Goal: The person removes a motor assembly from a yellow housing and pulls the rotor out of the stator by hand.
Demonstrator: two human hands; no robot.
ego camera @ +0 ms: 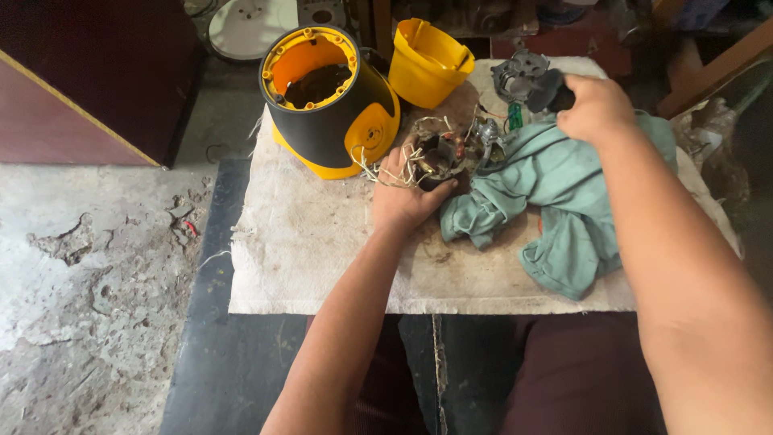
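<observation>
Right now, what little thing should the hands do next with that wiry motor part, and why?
Probably bring the right hand back from the dark grey part to the motor piece. The left hand grips that piece alone, loose pale wires spill beside it, and the green cloth crowds against it. A second hand would likely steady it.

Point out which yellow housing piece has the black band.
The larger housing, left of the plain all-yellow cup, nearest the left hand.

Packages: none in view.
Labels: none to make out on housings, cloth or parts.
Signs: none.
Screens: none.
</observation>
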